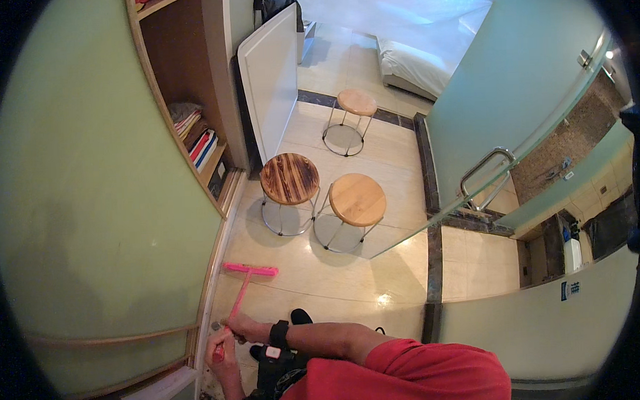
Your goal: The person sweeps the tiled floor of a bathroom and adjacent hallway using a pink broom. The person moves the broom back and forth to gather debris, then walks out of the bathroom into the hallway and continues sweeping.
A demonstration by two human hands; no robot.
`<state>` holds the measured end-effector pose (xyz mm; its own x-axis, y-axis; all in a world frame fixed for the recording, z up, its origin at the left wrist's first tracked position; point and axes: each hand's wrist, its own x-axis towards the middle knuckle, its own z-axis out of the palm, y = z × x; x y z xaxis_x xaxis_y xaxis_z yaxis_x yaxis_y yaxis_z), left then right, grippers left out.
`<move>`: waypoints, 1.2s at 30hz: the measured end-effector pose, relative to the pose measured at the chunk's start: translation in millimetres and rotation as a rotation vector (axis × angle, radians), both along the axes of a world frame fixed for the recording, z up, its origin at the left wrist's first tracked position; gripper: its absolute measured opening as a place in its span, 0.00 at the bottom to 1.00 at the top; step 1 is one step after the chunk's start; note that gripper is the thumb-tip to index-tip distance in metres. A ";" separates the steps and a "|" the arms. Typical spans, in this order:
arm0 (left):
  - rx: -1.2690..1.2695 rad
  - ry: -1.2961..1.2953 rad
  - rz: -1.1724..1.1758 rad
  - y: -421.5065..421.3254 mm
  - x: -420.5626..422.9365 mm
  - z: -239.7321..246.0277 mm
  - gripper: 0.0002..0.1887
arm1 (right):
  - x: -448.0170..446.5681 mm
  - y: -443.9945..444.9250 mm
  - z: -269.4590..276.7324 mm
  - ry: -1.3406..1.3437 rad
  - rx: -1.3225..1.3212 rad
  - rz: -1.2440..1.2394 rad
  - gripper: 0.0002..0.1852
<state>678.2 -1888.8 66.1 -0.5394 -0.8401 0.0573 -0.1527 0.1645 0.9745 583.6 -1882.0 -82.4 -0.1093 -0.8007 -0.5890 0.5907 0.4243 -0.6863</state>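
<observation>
A pink broom [251, 269] has its head on the tiled floor, near the track of the sliding cabinet door. Its handle runs back towards me. My left hand [222, 349] is closed around the upper end of that handle. Lower down the handle, my right hand [241, 328] grips it too, with a black band on the wrist. Beyond the broom head stand a dark-grained round stool [290, 178] and a light wooden round stool [357, 200], both on metal legs.
Farther off is another round stool [357, 102]. A white folded tabletop [269, 83] leans at the left by an open cabinet with folded cloths [203, 146]. On the right, a frosted glass door [486, 104] with a metal handle [486, 178] juts over the floor. A dark stone strip [434, 265] edges the floor.
</observation>
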 end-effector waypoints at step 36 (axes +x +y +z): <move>0.041 -0.101 0.078 -40.3 169.1 -3.3 0.04 | 156.9 -26.5 6.1 0.031 -0.023 0.048 0.15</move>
<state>847.3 -1929.1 62.7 -0.4736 -0.8803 -0.0288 -0.2611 0.1090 0.9591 740.4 -1908.5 -76.2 -0.0886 -0.8189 -0.5670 0.5486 0.4350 -0.7140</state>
